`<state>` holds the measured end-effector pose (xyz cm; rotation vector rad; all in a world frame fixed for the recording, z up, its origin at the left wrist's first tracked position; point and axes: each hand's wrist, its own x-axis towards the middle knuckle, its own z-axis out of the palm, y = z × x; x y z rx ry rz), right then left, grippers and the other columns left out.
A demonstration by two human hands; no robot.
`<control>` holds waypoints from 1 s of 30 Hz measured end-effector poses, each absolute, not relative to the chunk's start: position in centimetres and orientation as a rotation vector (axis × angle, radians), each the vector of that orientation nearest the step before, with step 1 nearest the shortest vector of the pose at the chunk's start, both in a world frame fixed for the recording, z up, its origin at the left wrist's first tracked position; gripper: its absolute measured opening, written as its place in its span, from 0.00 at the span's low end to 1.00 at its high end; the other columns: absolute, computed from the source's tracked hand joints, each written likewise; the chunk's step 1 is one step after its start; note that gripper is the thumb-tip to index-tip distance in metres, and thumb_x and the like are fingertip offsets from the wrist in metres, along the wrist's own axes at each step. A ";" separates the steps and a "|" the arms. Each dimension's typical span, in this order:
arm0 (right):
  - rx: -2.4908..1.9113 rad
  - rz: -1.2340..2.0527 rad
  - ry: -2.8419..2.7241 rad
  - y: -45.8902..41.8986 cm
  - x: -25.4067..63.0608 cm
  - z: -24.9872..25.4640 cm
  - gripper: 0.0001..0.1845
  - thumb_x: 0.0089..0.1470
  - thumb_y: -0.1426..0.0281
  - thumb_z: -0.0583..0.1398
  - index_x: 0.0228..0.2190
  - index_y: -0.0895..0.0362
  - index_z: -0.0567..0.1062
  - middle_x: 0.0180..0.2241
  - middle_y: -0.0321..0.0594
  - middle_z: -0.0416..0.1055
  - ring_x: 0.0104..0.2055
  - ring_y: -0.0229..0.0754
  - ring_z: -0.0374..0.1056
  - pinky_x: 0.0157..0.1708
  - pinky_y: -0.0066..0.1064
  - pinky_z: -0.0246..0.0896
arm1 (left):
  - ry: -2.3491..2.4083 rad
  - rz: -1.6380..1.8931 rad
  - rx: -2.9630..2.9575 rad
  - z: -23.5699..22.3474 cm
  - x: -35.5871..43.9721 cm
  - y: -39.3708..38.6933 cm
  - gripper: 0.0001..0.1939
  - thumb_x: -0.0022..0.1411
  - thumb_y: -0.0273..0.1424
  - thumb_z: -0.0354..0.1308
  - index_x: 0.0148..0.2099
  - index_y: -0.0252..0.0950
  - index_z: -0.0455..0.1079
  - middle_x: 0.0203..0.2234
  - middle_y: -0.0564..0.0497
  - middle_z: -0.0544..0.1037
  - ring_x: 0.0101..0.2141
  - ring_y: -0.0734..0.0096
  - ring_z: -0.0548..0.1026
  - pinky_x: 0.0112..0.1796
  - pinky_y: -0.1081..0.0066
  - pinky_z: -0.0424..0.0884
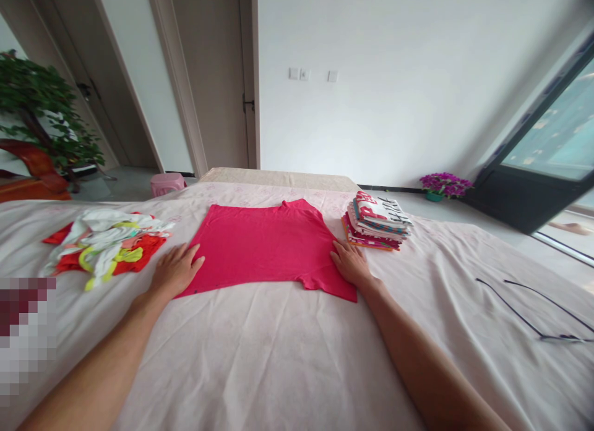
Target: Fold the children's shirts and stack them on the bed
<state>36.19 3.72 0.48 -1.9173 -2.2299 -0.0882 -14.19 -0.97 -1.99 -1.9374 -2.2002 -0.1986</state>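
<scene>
A pinkish-red T-shirt (264, 245) lies spread flat and sideways on the sheet-covered bed (260, 357), its hem toward the left and its neck and sleeves toward the right. My left hand (179, 267) rests at the hem edge, fingers stretched out over the cloth. At the opposite end my right hand (352, 263) lies with fingers extended on the shirt's edge near the neck. Just beyond that hand stands a stack of folded clothes (378, 221), topped by a white piece with red and black lettering.
On the left lies a loose heap of white, red and yellow clothes (109, 242). Eyeglasses (541, 337) rest on the sheet at the right. Past the bed are a pink stool (167, 183), purple flowers in a green pot (445, 185) and a leafy plant (41, 103).
</scene>
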 end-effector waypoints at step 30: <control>-1.903 -0.107 -2.232 4.0 36.3 0.2 0.27 0.67 0.59 0.47 0.62 0.55 0.63 0.65 0.45 0.59 0.67 0.48 0.53 0.65 0.42 0.43 | -2.177 -0.239 -1.956 -1.7 -13.9 -1.2 0.32 0.68 0.44 0.39 0.67 0.34 0.61 0.63 0.38 0.66 0.61 0.49 0.63 0.58 0.53 0.58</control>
